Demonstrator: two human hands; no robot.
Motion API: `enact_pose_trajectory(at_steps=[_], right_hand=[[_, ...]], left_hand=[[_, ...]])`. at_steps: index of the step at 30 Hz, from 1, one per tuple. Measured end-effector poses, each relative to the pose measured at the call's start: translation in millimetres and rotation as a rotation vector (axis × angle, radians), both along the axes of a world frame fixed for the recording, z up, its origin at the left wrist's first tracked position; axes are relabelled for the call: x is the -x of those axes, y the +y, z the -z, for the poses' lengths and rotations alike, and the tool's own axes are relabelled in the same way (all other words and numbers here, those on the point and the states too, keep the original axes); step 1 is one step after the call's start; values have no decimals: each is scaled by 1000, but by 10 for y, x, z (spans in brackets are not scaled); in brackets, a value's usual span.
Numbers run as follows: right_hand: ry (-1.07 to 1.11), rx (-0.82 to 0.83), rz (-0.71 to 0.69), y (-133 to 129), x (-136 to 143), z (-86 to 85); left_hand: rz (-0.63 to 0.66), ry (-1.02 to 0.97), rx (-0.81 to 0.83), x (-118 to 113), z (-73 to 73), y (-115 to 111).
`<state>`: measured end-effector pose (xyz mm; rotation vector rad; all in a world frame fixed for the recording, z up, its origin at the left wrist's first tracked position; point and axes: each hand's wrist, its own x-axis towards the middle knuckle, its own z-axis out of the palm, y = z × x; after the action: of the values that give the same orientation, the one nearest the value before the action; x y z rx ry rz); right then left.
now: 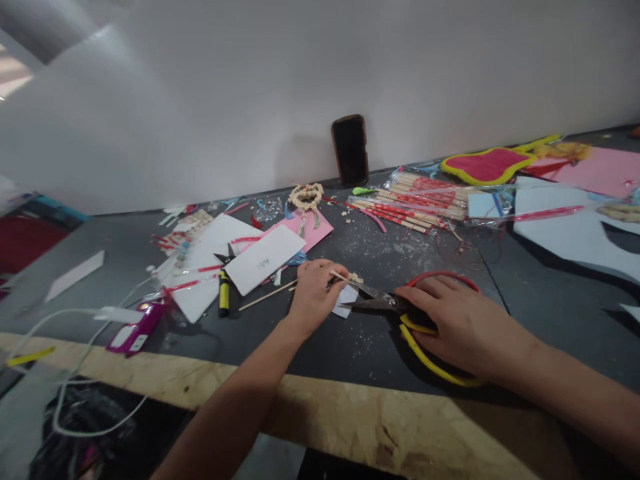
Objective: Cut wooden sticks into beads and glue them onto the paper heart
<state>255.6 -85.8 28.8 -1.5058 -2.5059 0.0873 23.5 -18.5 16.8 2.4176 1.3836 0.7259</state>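
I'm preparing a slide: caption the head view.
Right hand holds open scissors near a thin stick in the left hand.

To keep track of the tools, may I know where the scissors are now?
In the head view, the scissors are right of centre, in the right hand, their open blades pointing toward the left hand.

red-yellow scissor handles (418, 352), seemingly beige stick (339, 275)

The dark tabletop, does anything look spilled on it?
Yes: pale bits are scattered over the dark tabletop in front of the phone, with more near the scissors. They look odd, lying loose like a spill.
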Motion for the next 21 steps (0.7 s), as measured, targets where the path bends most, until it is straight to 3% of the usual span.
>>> enact_pose_trajectory(at_steps=[21], right_hand=[[-19, 3, -20, -59, 6, -50]], left_hand=[[10, -21, -22, 12, 15, 7]])
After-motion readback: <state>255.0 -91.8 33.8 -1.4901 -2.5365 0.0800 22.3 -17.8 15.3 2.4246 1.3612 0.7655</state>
